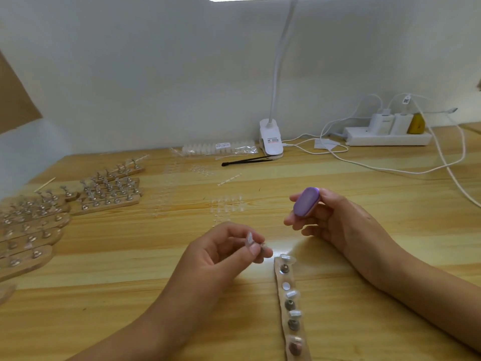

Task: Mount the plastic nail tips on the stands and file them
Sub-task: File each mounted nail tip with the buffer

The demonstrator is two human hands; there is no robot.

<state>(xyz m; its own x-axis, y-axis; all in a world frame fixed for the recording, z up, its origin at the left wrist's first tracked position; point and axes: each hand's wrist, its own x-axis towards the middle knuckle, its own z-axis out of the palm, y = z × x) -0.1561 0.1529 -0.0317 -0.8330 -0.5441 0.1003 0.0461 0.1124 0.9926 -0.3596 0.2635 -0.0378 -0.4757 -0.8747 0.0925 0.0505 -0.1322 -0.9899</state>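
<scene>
**Tip in the fingers, filing seems next**

At the bench's left edge lie wooden strips (104,201) of small metal stands. The left hand (223,251) pinches a clear, curved nail tip (249,239). By the front edge lies a half-filled stand strip (289,303). The right hand (330,220) grips a rounded purple file block (305,203); I think it must now meet the tip gently.

The left forearm (156,321) comes in from the lower left, and the left hand (223,248) is raised with its palm turned inward. Its fingers (260,256) are curled, thumb and fingertips pinching a small clear nail tip (250,240). The right forearm (416,290) reaches in from the lower right. The right hand (335,220) sits a little higher than the left and apart from it, and grips a purple file block (305,201) between its thumb above and its curled fingers below.
</scene>
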